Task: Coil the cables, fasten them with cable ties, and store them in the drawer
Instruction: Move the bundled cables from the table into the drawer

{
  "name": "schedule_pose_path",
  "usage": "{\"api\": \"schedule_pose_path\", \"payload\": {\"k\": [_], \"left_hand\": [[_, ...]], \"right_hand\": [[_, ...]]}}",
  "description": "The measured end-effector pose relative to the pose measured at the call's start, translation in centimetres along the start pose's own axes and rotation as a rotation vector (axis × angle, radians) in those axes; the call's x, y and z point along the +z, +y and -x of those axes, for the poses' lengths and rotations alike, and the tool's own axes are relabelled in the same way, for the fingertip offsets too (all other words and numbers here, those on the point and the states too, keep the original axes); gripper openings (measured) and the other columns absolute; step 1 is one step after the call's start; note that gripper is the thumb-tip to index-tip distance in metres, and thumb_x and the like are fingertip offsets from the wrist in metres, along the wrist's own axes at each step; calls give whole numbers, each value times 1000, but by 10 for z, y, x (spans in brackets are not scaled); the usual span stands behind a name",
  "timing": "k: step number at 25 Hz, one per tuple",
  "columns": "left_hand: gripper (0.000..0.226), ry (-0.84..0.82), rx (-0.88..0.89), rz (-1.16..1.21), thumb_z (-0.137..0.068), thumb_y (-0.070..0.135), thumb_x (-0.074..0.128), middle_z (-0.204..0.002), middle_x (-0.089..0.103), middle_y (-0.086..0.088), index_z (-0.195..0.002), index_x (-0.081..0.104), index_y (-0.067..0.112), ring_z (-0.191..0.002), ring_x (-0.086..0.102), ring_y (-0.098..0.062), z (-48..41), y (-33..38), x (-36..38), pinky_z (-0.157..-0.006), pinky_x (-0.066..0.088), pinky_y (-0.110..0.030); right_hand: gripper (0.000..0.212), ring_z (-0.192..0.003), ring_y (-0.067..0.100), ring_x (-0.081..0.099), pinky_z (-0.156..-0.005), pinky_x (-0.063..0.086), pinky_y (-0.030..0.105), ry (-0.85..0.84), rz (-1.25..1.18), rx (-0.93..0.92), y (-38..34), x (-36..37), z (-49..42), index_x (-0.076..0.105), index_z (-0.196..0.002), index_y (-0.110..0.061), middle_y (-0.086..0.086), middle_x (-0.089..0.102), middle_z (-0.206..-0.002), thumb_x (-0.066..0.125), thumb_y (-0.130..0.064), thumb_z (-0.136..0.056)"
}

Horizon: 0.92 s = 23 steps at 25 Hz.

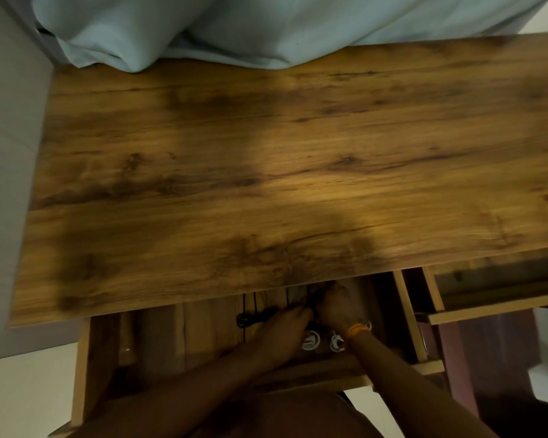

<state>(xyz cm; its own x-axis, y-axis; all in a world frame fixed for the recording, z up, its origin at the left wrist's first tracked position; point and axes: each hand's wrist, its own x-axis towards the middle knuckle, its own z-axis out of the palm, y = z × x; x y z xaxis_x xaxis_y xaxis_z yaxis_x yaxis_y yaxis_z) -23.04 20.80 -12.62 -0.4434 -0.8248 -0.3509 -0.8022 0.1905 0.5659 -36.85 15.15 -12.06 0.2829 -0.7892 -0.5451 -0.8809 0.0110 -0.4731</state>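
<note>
Inside drawer (203,333) | left hand (285,325), right hand (336,308) by white cables (310,340) (blurred, shadowed) | hands' grasp: cannot tell

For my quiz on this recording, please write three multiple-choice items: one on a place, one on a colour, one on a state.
1. Where do the white cables lie? A on a chair; B in the drawer; C on a shelf.
2. What colour is the band on the right wrist? A green; B blue; C orange.
3. The drawer is: A open; B shut; C removed.
Key: 1 B, they lie between its walls; 2 C, it is plainly orange; 3 A, its inside shows below the desk.
</note>
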Motion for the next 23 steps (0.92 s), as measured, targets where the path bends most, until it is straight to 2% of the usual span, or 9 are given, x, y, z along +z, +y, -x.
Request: {"api": "schedule_pose_path", "payload": {"k": [2, 6, 10, 12, 14, 16, 18, 21, 23], "left_hand": [[30, 11, 15, -33, -93, 17, 51, -124, 57, -11, -122, 54, 10, -110, 55, -26, 1, -4, 4, -88, 42, -35], [37, 170, 131, -86, -83, 43, 56, -113, 62, -3, -109, 62, 16, -112, 51, -21, 4, -17, 1, -93, 36, -32], [36, 288, 172, -157, -83, 47, 51, -122, 58, 3, -109, 62, 24, -119, 43, -17, 13, -25, -11, -96, 31, -34], [42, 246, 104, -139, -82, 48, 49, -124, 58, 1, -111, 63, 21, -118, 43, -18, 19, -31, -13, -95, 44, -38], [51, 144, 35, -186, -80, 53, 45, -127, 59, -1, -115, 63, 20, -121, 45, -20, 24, -36, -11, -93, 51, -42], [60, 41, -27, -254, -79, 56, 42, -133, 58, -4, -120, 64, 19, -127, 42, -23, 30, -41, -6, -99, 47, -46], [63, -5, -51, -289, -79, 55, 41, -138, 55, -6, -126, 61, 18, -133, 34, -23, 36, -48, -3, -108, 38, -44], [62, 75, -7, -300, -85, 51, 42, -148, 43, -7, -136, 51, 17, -140, 25, -23, 43, -54, -3, -112, 17, -44], [59, 124, 74, -270, -88, 53, 46, -148, 42, -5, -136, 50, 19, -137, 30, -22, 48, -52, -6, -110, 19, -41]], "right_hand": [[21, -69, 36, 69, -60, 50, 36, 61, 76, 34, 15, 13, -7, 70, -75, -1, 19, 71, -75, 59, -18, -81], [4, -81, 23, 69, -66, 44, 24, 190, -54, 38, 29, 4, 2, 70, -85, -20, 4, 74, -89, 67, -22, -82], [18, -98, 22, 60, -67, 54, 37, 432, 11, 4, 33, -12, 26, 69, -101, -24, 3, 66, -110, 68, -27, -83], [26, -101, 26, 60, -68, 55, 37, 397, 70, 10, 38, -10, 29, 69, -112, -24, 7, 62, -119, 66, -24, -86], [32, -101, 27, 64, -78, 55, 37, 240, 123, -7, 42, -7, 30, 65, -121, -21, 10, 62, -122, 61, -12, -89], [40, -105, 29, 64, -88, 54, 39, 180, 115, -20, 47, -4, 30, 62, -126, -14, 13, 61, -127, 56, 0, -89], [44, -106, 31, 63, -91, 53, 40, 215, 80, 28, 53, -6, 29, 61, -127, -11, 16, 59, -128, 55, 6, -87], [38, -102, 29, 62, -81, 56, 38, 307, 113, 26, 52, -8, 31, 68, -116, -16, 14, 56, -130, 65, 1, -82], [25, -102, 27, 59, -75, 55, 38, 329, 213, -75, 42, -11, 38, 71, -101, -19, 9, 57, -124, 71, -9, -79]]}}
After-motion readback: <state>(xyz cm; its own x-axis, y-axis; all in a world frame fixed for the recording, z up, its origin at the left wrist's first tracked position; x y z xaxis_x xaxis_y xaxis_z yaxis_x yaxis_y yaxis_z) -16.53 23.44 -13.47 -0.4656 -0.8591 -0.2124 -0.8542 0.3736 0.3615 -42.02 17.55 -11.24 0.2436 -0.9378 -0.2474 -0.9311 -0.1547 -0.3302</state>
